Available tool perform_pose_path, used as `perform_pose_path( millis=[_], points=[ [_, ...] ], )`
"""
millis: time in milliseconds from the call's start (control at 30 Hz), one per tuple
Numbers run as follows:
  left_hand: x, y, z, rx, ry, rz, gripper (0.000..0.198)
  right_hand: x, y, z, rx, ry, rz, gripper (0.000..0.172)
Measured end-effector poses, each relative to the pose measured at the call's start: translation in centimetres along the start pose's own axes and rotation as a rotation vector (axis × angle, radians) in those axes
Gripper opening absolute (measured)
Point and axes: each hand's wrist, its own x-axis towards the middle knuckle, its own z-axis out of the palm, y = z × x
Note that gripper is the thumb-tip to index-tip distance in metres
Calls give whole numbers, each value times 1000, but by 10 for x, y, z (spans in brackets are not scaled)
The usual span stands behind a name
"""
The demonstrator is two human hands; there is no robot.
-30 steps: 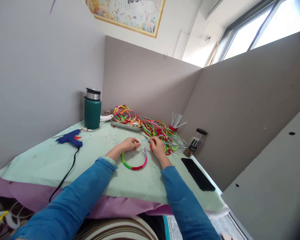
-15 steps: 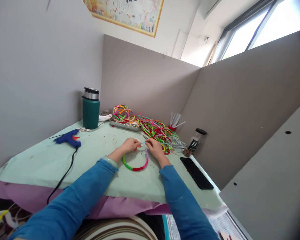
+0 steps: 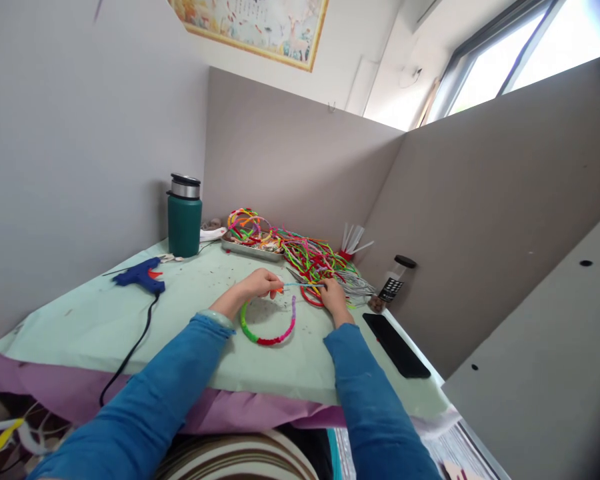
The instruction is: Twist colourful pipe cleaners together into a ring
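My left hand (image 3: 263,285) is closed in a pinch. An orange bit shows at its fingertips, beside one end of a thin light-blue pipe cleaner (image 3: 303,285). My right hand (image 3: 335,297) pinches the other end, so the pipe cleaner runs nearly straight between both hands. Below them a curved band wrapped in fuzzy colours (image 3: 267,341) lies as an open loop, green at the left, red at the bottom, pink and purple at the right. Its upper left part passes behind my left hand; whether it joins the orange bit I cannot tell.
Behind my hands lie a heap of coloured pipe cleaners (image 3: 313,257) and a metal tray (image 3: 253,251) holding fuzzy rings. At the left are a blue glue gun (image 3: 139,275) with a cord and a green bottle (image 3: 184,227). A jar (image 3: 391,285) and a black phone-like slab (image 3: 396,345) stand right.
My right hand has moved right, away from my left hand, and a longer stretch of the light-blue pipe cleaner now shows between them. The loop has shifted slightly left.
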Motion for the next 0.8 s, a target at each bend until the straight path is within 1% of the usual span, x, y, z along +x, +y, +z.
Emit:
perform_pose_path(
  millis=[100,267,400,600,800],
  points=[
    [-1,1,-3,-45,-51,16,41,1,2,0,15,-7,-3,25],
    [1,-3,-6,-75,-66,26,41,2,2,-1,13,2,3,26],
    [-1,-1,-9,-150,-102,54,39,2,4,0,18,24,-2,25],
    [-4,2,-12,-184,-78,42,41,4,7,1,31,28,-20,27],
    [-5,1,-13,-191,-84,63,39,5,9,2,47,36,-17,25]
  ],
)
